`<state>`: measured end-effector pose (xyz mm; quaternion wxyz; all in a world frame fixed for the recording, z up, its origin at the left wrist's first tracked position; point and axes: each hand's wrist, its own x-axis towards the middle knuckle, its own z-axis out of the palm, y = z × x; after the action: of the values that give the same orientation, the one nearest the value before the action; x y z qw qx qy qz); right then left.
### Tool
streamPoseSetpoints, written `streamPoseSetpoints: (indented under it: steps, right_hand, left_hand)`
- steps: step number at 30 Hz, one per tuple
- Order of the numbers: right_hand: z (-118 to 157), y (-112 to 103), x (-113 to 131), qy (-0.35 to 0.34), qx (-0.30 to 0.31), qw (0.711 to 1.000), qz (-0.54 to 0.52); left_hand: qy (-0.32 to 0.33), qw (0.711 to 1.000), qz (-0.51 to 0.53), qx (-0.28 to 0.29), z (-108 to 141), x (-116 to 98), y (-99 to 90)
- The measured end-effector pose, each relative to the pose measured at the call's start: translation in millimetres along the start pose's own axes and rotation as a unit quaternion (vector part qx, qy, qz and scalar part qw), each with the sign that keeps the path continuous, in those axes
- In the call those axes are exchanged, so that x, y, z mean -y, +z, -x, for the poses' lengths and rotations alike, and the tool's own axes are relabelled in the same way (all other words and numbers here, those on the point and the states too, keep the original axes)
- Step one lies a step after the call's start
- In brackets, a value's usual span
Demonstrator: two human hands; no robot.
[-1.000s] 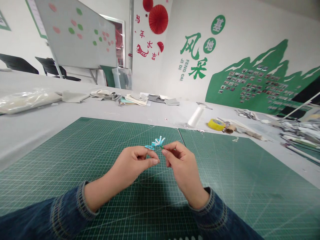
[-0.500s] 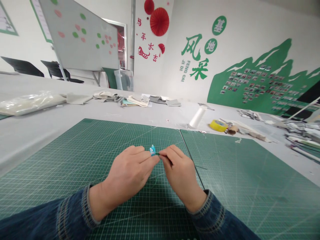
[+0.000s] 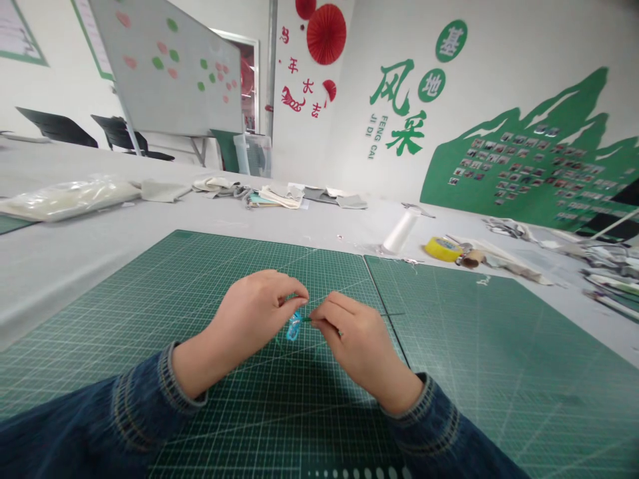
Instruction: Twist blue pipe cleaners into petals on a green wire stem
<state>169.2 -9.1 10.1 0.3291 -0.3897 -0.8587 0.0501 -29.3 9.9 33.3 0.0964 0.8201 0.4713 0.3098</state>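
Note:
A small blue flower-like piece, shiny and looped, hangs between my two hands over the green cutting mat. Its thin green stem runs into the fingertips of my right hand, which pinch it. A dark thin end of the stem sticks out to the right behind that hand. Just above the blue loops, my left hand is bent over with thumb and index finger closed together. Whatever may be between those fingertips is too small to make out.
Two green cutting mats lie side by side on the grey table. Beyond them stand a white thread cone and a yellow tape roll. Fabric scraps and a plastic-wrapped bundle lie farther back.
My left hand has let go of its grip around the flower's base and lifted above it. The blue loops have swung from pointing up to hanging down. My right hand still pinches the stem.

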Motion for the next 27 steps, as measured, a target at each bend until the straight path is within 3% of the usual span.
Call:
streamPoseSetpoints:
  steps: [3,7,11,16,27]
  right_hand:
    - [0,-2,2,-0.006,0.006,0.998,-0.056]
    - [-3,-5,7,0.016,0.003,0.987,-0.162]
    - [-5,-8,12,0.097,-0.027,0.961,-0.257]
    - [-6,-6,13,0.215,-0.079,0.9,-0.372]
    - [-8,1,8,0.292,-0.137,0.834,-0.447]
  left_hand:
    - [-0.086,0.99,0.089,0.074,-7,10,-5.1]
    - [-0.137,0.942,0.257,0.167,-14,22,-9.1]
    - [-0.144,0.893,0.392,0.17,-11,21,-0.8]
    - [-0.164,0.844,0.48,0.175,-5,12,13.4]
    - [-0.161,0.839,0.493,0.162,-5,-5,12.4]
